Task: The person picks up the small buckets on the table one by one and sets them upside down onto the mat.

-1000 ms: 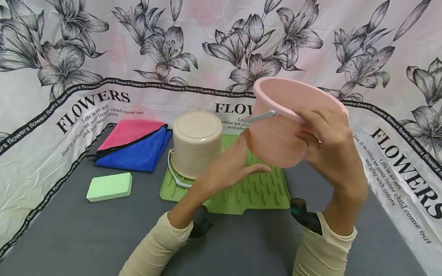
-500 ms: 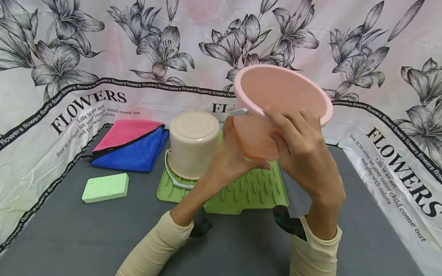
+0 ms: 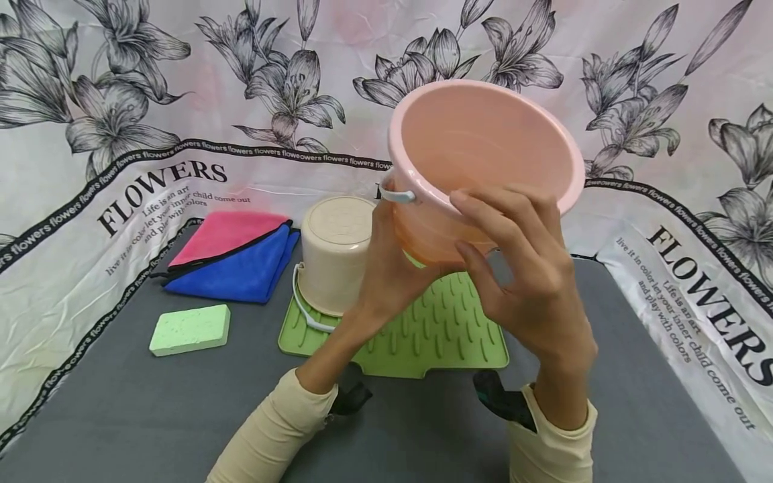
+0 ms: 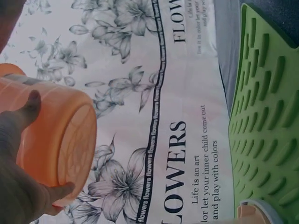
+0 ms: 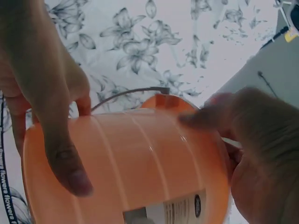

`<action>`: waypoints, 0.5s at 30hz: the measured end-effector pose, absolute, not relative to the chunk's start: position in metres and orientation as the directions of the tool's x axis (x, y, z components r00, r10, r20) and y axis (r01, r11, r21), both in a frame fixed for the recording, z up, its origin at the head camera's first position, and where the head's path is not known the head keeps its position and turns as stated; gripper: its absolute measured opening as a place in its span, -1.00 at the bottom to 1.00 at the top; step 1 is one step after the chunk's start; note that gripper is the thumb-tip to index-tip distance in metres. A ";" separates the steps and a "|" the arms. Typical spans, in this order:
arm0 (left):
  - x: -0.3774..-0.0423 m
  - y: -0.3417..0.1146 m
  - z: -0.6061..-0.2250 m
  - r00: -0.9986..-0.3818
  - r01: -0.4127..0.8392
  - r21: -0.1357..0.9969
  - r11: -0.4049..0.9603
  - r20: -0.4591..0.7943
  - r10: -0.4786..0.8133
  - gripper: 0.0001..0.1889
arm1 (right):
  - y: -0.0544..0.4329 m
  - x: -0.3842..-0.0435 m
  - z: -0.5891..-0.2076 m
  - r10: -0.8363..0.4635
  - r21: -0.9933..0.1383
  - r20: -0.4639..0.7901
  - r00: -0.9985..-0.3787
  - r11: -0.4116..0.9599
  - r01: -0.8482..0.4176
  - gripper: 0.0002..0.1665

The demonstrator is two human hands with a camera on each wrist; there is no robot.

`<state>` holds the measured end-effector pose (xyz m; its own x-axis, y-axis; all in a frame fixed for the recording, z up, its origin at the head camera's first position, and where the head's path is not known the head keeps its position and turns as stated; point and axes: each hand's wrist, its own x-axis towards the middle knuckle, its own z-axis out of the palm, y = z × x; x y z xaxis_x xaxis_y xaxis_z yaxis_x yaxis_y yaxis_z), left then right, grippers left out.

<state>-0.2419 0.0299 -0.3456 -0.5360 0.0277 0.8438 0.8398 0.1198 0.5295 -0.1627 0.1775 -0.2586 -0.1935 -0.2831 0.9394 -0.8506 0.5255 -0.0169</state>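
Observation:
A pink bucket (image 3: 431,228) is held in the air with both hands, tilted so its mouth faces up and partly toward me. My left hand (image 3: 389,275) grips its lower end; in the left wrist view one fingertip lies on the wall and another on the base. At the near rim, my right hand (image 3: 531,268) holds on, fingers over the edge and thumb by the outer wall. A pale handle (image 3: 398,196) sits at the rim's left side. In the right wrist view a label (image 5: 184,210) shows on the wall.
Below lies a green ridged mat (image 3: 447,329). A beige bucket (image 3: 332,268) stands upside down on its left part. Further left are a pink cloth (image 3: 235,231), a blue cloth (image 3: 235,272) and a light green sponge (image 3: 190,330) on the grey table (image 3: 121,416). Flower-print fabric hangs behind.
The pink bucket has moved left and upward, and its mouth has turned more toward me. My right hand has shifted left with it; my left hand has closed in around the lower end.

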 end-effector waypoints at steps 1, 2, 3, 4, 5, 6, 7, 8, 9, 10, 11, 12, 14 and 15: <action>-0.242 0.029 -0.345 -0.545 0.836 0.541 0.092 0.838 0.025 0.39 | 0.178 -0.163 -0.258 -0.251 -0.024 0.952 -0.173 0.504 -0.863 -0.49; -0.241 0.029 -0.344 -0.559 0.828 0.557 0.055 0.829 0.026 0.38 | 0.179 -0.164 -0.258 -0.208 -0.032 0.966 -0.152 0.488 -0.872 -0.51; -0.241 0.028 -0.344 -0.578 0.816 0.578 0.014 0.815 0.031 0.38 | 0.180 -0.165 -0.257 -0.155 -0.043 0.979 -0.133 0.482 -0.875 -0.50; -0.241 0.027 -0.343 -0.595 0.802 0.596 -0.039 0.803 0.040 0.36 | 0.182 -0.167 -0.256 -0.092 -0.067 0.988 -0.125 0.469 -0.881 -0.45; -0.240 0.025 -0.342 -0.617 0.780 0.619 -0.094 0.786 0.052 0.34 | 0.184 -0.168 -0.254 -0.022 -0.100 0.992 -0.125 0.461 -0.882 -0.35; -0.240 0.024 -0.341 -0.640 0.754 0.642 -0.142 0.766 0.068 0.33 | 0.187 -0.170 -0.252 0.049 -0.146 0.989 -0.139 0.447 -0.883 -0.23; -0.240 0.022 -0.339 -0.658 0.728 0.661 -0.185 0.748 0.085 0.29 | 0.191 -0.172 -0.251 0.106 -0.194 0.981 -0.164 0.426 -0.884 -0.12; -0.240 0.019 -0.338 -0.667 0.711 0.671 -0.211 0.738 0.100 0.27 | 0.197 -0.173 -0.250 0.146 -0.249 0.967 -0.207 0.401 -0.881 -0.02; -0.239 0.017 -0.336 -0.674 0.695 0.680 -0.235 0.730 0.118 0.25 | 0.204 -0.174 -0.249 0.159 -0.305 0.952 -0.263 0.380 -0.873 0.08; -0.239 0.014 -0.334 -0.682 0.679 0.691 -0.248 0.719 0.135 0.24 | 0.212 -0.175 -0.249 0.146 -0.357 0.934 -0.326 0.363 -0.861 0.18; -0.238 0.011 -0.333 -0.692 0.663 0.704 -0.254 0.706 0.153 0.25 | 0.221 -0.176 -0.250 0.108 -0.402 0.914 -0.391 0.366 -0.839 0.25; -0.238 0.008 -0.331 -0.700 0.646 0.717 -0.261 0.693 0.170 0.26 | 0.230 -0.178 -0.252 0.055 -0.444 0.887 -0.459 0.374 -0.814 0.23; -0.237 0.001 -0.328 -0.712 0.616 0.738 -0.275 0.671 0.206 0.28 | 0.246 -0.182 -0.256 -0.068 -0.494 0.821 -0.567 0.413 -0.765 0.11; -0.236 -0.001 -0.326 -0.715 0.606 0.746 -0.276 0.663 0.222 0.29 | 0.251 -0.185 -0.258 -0.123 -0.505 0.788 -0.603 0.430 -0.749 0.06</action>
